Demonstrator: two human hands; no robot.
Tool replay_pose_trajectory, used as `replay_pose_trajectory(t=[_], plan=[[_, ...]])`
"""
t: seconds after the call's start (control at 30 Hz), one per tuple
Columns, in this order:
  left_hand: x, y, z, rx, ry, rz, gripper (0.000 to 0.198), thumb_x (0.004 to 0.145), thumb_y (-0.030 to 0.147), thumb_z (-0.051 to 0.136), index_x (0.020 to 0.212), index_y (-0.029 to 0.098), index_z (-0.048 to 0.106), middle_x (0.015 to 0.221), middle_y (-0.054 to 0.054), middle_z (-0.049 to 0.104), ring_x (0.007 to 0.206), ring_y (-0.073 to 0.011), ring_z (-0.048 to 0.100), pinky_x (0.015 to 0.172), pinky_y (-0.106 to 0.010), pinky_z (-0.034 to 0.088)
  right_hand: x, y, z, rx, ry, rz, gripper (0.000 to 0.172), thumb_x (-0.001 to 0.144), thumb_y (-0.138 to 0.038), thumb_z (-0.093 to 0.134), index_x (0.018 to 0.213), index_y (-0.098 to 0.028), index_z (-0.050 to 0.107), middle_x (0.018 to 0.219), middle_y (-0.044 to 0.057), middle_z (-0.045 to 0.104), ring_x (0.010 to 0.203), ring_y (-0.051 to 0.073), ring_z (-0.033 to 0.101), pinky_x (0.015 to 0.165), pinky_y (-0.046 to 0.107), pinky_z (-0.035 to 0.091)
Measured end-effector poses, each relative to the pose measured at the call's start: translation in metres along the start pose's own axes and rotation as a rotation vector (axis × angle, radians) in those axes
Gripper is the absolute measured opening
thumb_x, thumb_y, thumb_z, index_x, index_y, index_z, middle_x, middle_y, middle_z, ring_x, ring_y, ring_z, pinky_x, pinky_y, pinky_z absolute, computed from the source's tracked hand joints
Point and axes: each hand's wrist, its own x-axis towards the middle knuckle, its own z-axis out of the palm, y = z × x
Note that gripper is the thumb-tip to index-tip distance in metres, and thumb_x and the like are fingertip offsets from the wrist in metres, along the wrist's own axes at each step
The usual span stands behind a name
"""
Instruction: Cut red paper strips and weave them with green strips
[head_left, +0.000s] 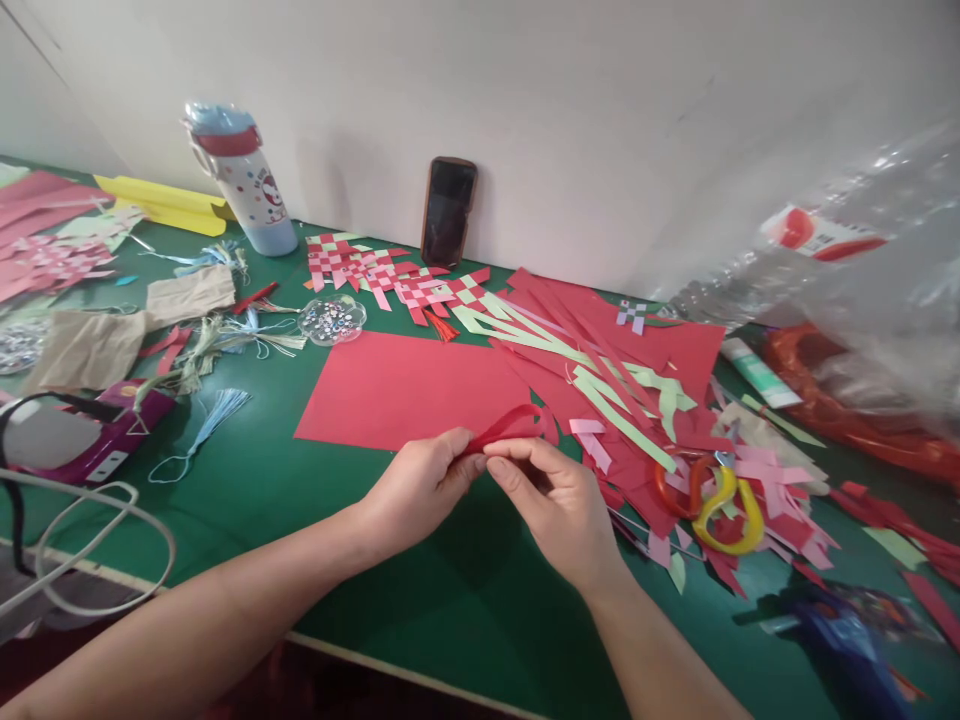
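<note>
Both hands meet over the green table near its front edge. My left hand and my right hand each pinch the same folded red paper strip, which loops up and to the right between the fingertips. Just behind the hands lies a flat red paper sheet. To the right of it spreads a heap of red, pale green and pink paper strips.
Scissors with yellow and orange handles lie right of my hands. Woven red-and-pink paper pieces, a dish of googly eyes, a bottle and a phone stand behind. A purple device and tassels sit left; a plastic bag right.
</note>
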Motion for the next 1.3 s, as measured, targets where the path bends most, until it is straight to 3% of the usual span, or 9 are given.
replay_pose_trajectory(t=[0.17, 0.33, 0.67, 0.9, 1.0, 1.07, 1.13, 1.23, 1.3], plan=[[0.001, -0.002, 0.001, 0.069, 0.007, 0.022, 0.027, 0.094, 0.034, 0.045, 0.071, 0.022, 0.034, 0.065, 0.005, 0.044, 0.057, -0.0116, 0.037, 0.055, -0.024, 0.026, -0.003, -0.001, 0.004, -0.165, 0.028, -0.129, 0.015, 0.093, -0.031, 0.057, 0.083, -0.022, 0.062, 0.078, 0.001, 0.067, 0.070, 0.014, 0.061, 0.066, 0.025, 0.049], [0.003, 0.000, 0.001, 0.100, 0.007, 0.045, 0.029, 0.095, 0.036, 0.043, 0.072, 0.022, 0.033, 0.068, 0.004, 0.046, 0.059, -0.0127, 0.039, 0.056, -0.024, 0.025, -0.005, 0.000, 0.008, -0.196, 0.018, -0.139, 0.018, 0.097, -0.030, 0.048, 0.082, -0.022, 0.054, 0.075, 0.001, 0.062, 0.066, 0.013, 0.057, 0.063, 0.023, 0.047], [0.004, -0.001, -0.001, 0.078, 0.011, 0.028, 0.030, 0.094, 0.038, 0.048, 0.071, 0.022, 0.034, 0.067, 0.003, 0.046, 0.059, -0.0130, 0.040, 0.057, -0.025, 0.025, -0.004, 0.003, 0.006, 0.064, -0.023, 0.048, 0.033, 0.100, -0.047, 0.040, 0.078, -0.023, 0.045, 0.064, -0.005, 0.040, 0.055, 0.011, 0.039, 0.053, 0.025, 0.037], [0.002, 0.001, -0.005, -0.100, -0.028, -0.005, 0.037, 0.097, 0.046, 0.038, 0.070, 0.021, 0.041, 0.064, 0.003, 0.050, 0.059, -0.0119, 0.047, 0.058, -0.023, 0.034, 0.007, 0.013, -0.017, 0.347, 0.167, 0.107, 0.048, 0.097, -0.051, 0.047, 0.060, -0.022, 0.038, 0.057, -0.004, 0.038, 0.050, 0.010, 0.037, 0.046, 0.025, 0.030], [0.001, 0.002, -0.006, -0.242, -0.048, -0.014, 0.043, 0.099, 0.048, 0.035, 0.068, 0.020, 0.046, 0.067, 0.001, 0.054, 0.060, -0.0108, 0.048, 0.059, -0.022, 0.037, 0.011, 0.015, -0.022, 0.333, 0.212, 0.099, 0.035, 0.091, -0.050, 0.061, 0.071, -0.021, 0.057, 0.062, -0.003, 0.047, 0.054, 0.009, 0.042, 0.049, 0.024, 0.034], [0.001, 0.003, -0.007, -0.282, -0.055, -0.020, 0.042, 0.099, 0.049, 0.035, 0.076, 0.019, 0.052, 0.064, 0.003, 0.052, 0.056, -0.0103, 0.044, 0.057, -0.022, 0.036, 0.012, 0.014, -0.023, 0.384, 0.172, 0.130, 0.029, 0.083, -0.047, 0.072, 0.099, -0.024, 0.065, 0.076, -0.001, 0.056, 0.062, 0.010, 0.048, 0.055, 0.024, 0.041], [0.001, 0.003, -0.006, -0.301, -0.061, -0.010, 0.040, 0.099, 0.049, 0.036, 0.084, 0.018, 0.056, 0.061, 0.004, 0.049, 0.055, -0.0104, 0.043, 0.055, -0.022, 0.035, 0.011, 0.010, -0.020, 0.454, 0.041, 0.167, 0.049, 0.077, -0.046, 0.078, 0.119, -0.026, 0.062, 0.086, 0.001, 0.059, 0.071, 0.012, 0.052, 0.061, 0.025, 0.045], [-0.001, 0.004, -0.005, -0.289, -0.067, 0.022, 0.039, 0.098, 0.047, 0.039, 0.075, 0.018, 0.053, 0.062, 0.004, 0.049, 0.058, -0.0104, 0.045, 0.056, -0.022, 0.036, 0.008, 0.007, -0.012, 0.509, -0.152, 0.190, 0.053, 0.078, -0.048, 0.076, 0.122, -0.024, 0.060, 0.087, 0.002, 0.060, 0.075, 0.014, 0.053, 0.063, 0.026, 0.045], [-0.002, 0.004, -0.003, -0.267, -0.081, 0.033, 0.040, 0.098, 0.045, 0.041, 0.069, 0.019, 0.048, 0.062, 0.004, 0.049, 0.058, -0.0101, 0.045, 0.057, -0.022, 0.035, 0.006, 0.008, -0.006, 0.528, -0.155, 0.199, 0.042, 0.080, -0.048, 0.074, 0.113, -0.023, 0.064, 0.082, 0.001, 0.061, 0.070, 0.013, 0.051, 0.061, 0.025, 0.044]])
